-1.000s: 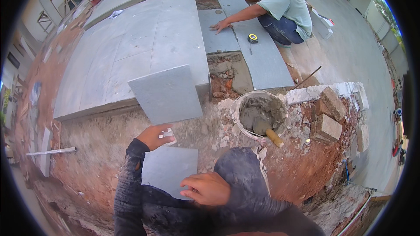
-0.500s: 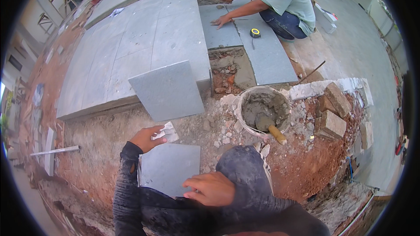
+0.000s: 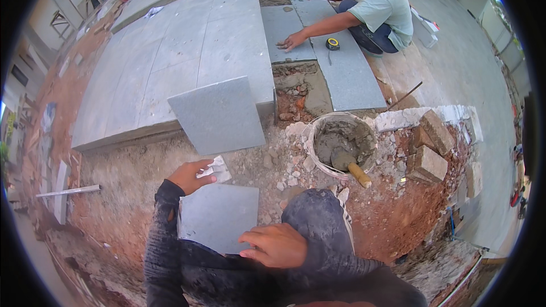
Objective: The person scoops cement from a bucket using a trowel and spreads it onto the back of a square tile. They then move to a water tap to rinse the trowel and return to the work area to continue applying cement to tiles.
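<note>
My left hand [image 3: 191, 177] is closed, thumb and fingers pinching the edge of a small white folded or crumpled piece [image 3: 218, 170], whose material I cannot tell. Just below it lies a grey square tile [image 3: 219, 216], partly covered by my legs. My right hand [image 3: 277, 245] hovers or rests at the tile's lower right, beside my knee; its fingers are loosely bent, thumb apart, nothing in them. Beyond my left hand, another grey tile [image 3: 219, 116] leans against the edge of the paved step.
Right of the leaning tile stands a bucket of wet mortar [image 3: 344, 142] with a wooden-handled trowel [image 3: 359, 175] in it. Broken bricks [image 3: 430, 163] lie farther right. Ahead, a co-worker [image 3: 378, 14] squats by laid slabs [image 3: 352, 79], near a tape measure [image 3: 333, 44] and an unpaved gap [image 3: 293, 88].
The co-worker has lifted a mallet upright off the slabs and leaned back a little, the other hand still on a slab. My own hands have hardly moved.
</note>
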